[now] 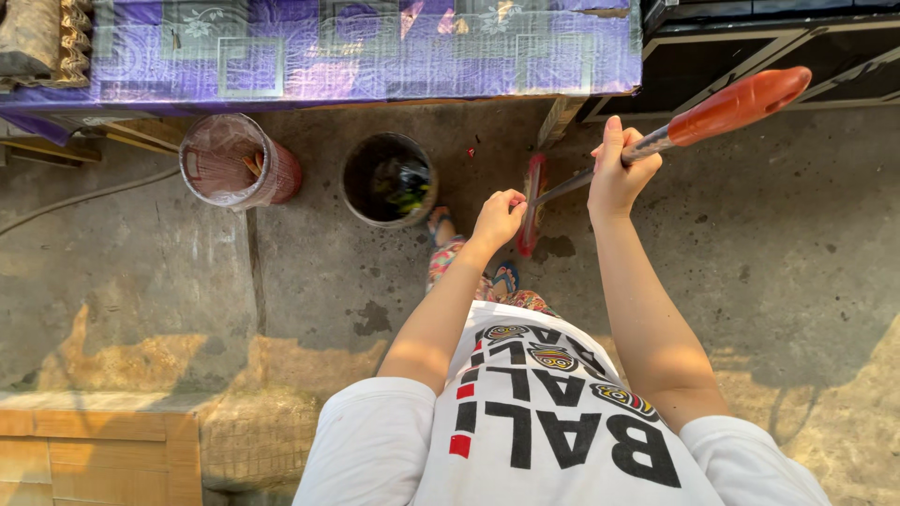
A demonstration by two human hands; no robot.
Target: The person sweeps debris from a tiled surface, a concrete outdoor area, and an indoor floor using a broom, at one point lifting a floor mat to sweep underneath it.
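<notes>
You have a broom (pixel 600 169) in both hands, standing over a concrete floor (pixel 309 272). Your right hand (pixel 619 173) is wrapped firmly round the thin metal shaft just below the orange handle end (pixel 741 103), which points up and to your right. Your left hand (pixel 500 217) pinches at the red broom head (pixel 532 215), fingers closed on its edge or bristles; the head stands on edge, low near the floor, just ahead of your sandalled feet (pixel 506 279).

As a judgement, the sweeping looks partway at best: small red scraps (pixel 472 150) lie loose on the floor beyond the broom head, and dark specks are scattered to your right, so there is ground left to cover. No gathered pile shows anywhere.

Just left of the broom head sits a dark round bucket (pixel 388 178) with something greenish inside, and further left a reddish bin lined with clear plastic (pixel 234 161). Both stand close to the front edge of a low platform covered in purple patterned cloth (pixel 375 56), with a wooden leg (pixel 560 120) coming down right behind the broom. A dark cabinet (pixel 797 47) closes off the upper right. A thin cable (pixel 84 199) trails across the floor at the left. The widest open room is to your right and to your lower left, towards the tiled step (pixel 94 450).
</notes>
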